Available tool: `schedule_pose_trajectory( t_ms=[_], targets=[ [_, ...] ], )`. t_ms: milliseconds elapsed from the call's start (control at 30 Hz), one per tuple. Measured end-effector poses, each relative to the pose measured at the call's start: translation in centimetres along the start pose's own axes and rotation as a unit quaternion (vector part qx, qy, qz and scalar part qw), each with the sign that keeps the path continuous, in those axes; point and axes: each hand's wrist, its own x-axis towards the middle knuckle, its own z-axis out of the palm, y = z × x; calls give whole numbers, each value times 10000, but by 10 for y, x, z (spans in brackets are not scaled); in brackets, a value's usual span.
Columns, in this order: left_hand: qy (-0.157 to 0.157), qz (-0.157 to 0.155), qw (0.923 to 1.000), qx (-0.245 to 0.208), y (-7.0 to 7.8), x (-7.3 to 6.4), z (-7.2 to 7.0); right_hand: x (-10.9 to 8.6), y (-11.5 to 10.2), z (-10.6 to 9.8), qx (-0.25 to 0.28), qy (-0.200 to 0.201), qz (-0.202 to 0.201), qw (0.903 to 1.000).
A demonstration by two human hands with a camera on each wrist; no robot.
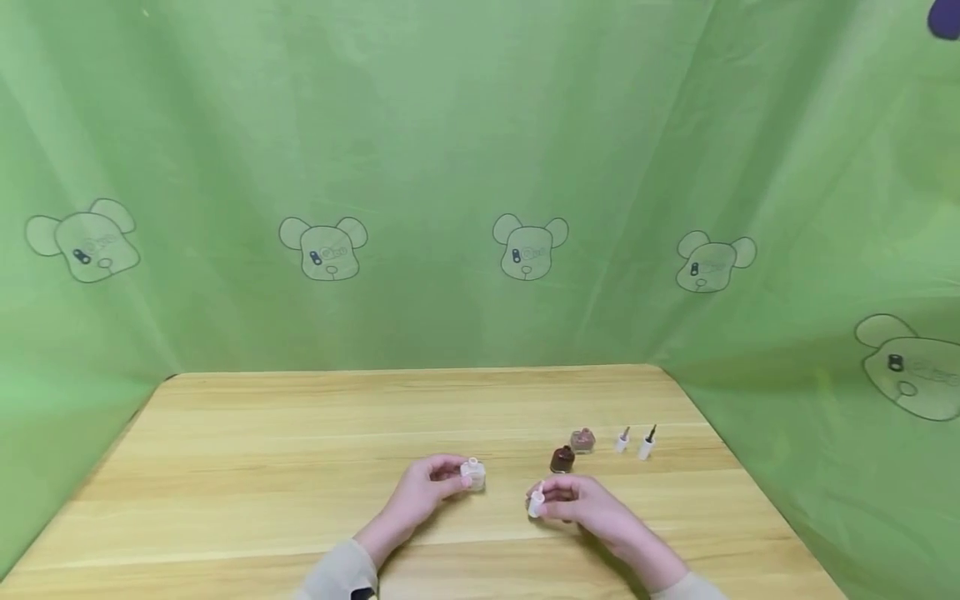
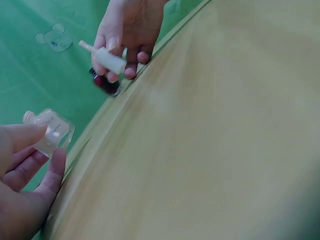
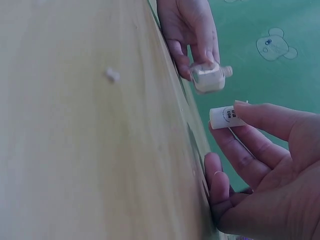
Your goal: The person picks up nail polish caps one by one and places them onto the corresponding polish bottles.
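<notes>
My left hand (image 1: 417, 498) grips a clear nail polish bottle (image 1: 475, 476) with pale contents, its bare neck pointing up, between thumb and fingers. To its right, my right hand (image 1: 596, 507) pinches a white brush cap (image 1: 536, 505), brush end upward. Bottle and cap are apart. In the left wrist view the thumb lies across the label of the pale bottle (image 2: 54, 131). Dark lettering shows on the white cap (image 3: 226, 117) in the right wrist view. Just beyond the right hand stands an uncapped dark red polish bottle (image 1: 562, 459).
An uncapped pink polish bottle (image 1: 582, 442) stands behind the dark red one. Farther right, two white brush caps (image 1: 622, 442) stand upright, brushes up, one tinted pink and one dark. The wooden table (image 1: 300, 433) meets a green curtain (image 1: 420, 317) at the back and sides.
</notes>
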Motion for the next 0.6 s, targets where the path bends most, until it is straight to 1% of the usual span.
schedule_pose_trajectory(
  t_ms=[133,200,367,500,600],
  targets=[
    [-54,-83,9992,-399,1,4,-11,9,-5,6,-8,-1,31,10000],
    [-29,-115,9987,-495,1,6,-15,14,-9,9,-6,-55,14,10000],
    [79,-162,9983,-554,1,9,-25,26,-16,16,128,-98,-46,9999],
    [168,-165,9977,-632,1,11,-30,37,-17,21,280,54,-10,9996],
    [254,-195,9974,-650,0,12,-33,44,-17,24,282,161,26,9995]
  ],
)
